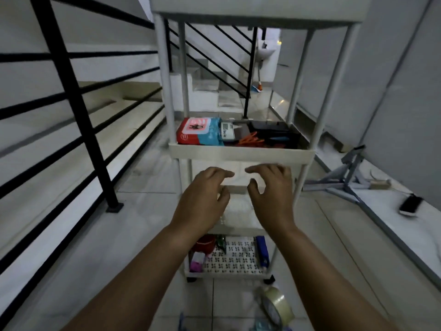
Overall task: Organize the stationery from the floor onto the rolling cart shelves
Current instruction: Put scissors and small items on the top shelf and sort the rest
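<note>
Tape roll (276, 304) on floor: light, rigid ring (slick film), best pinched through its core. Left hand (205, 194) and right hand (269, 189) both loosely curled, holding nothing, before rolling cart (241, 152).

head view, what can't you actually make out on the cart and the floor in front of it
- Top shelf: cut off by the upper frame edge; contents unseen.
- Third shelf: mostly hidden behind the left hand and right hand.
- Tape roll on the floor: blurred; items beside it are cut off by the bottom edge.
- Dark items on the second shelf: too dim to identify.
</note>
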